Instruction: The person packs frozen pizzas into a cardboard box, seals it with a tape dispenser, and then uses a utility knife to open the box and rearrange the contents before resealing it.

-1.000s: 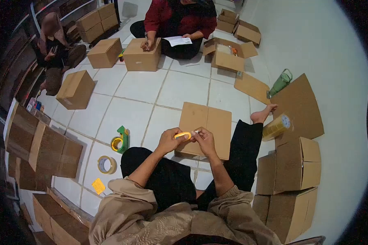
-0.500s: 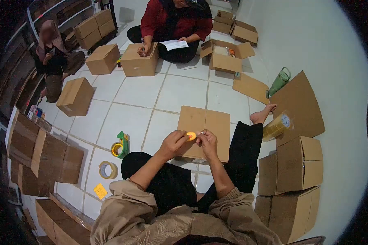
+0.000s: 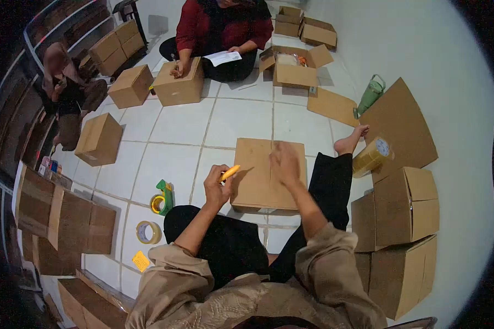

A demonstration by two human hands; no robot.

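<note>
My left hand (image 3: 217, 186) is closed around a small rounded yellow-orange object (image 3: 230, 173), held up at the near left edge of a closed cardboard box (image 3: 252, 183). The object shows its narrow side, and its exact kind is unclear. My right hand (image 3: 284, 164) is over the right half of the box top, its fingers smeared by motion. The box sits on the tiled floor between my legs. To the left lie a green tape dispenser (image 3: 163, 197), a roll of tape (image 3: 148, 232) and a yellow paper note (image 3: 141, 261).
Cardboard boxes are stacked at right (image 3: 403, 263) and left (image 3: 79, 216). A thick tape roll (image 3: 370, 157) and green tumbler (image 3: 371, 96) stand near a cardboard sheet (image 3: 403, 131). A person in red (image 3: 222, 27) sits ahead by a box (image 3: 175, 85); another person (image 3: 68, 88) sits far left.
My hands have moved apart. The left has gone left with the yellow-orange object, now turned narrow side up; the right has moved forward over the box. The view has shifted slightly.
</note>
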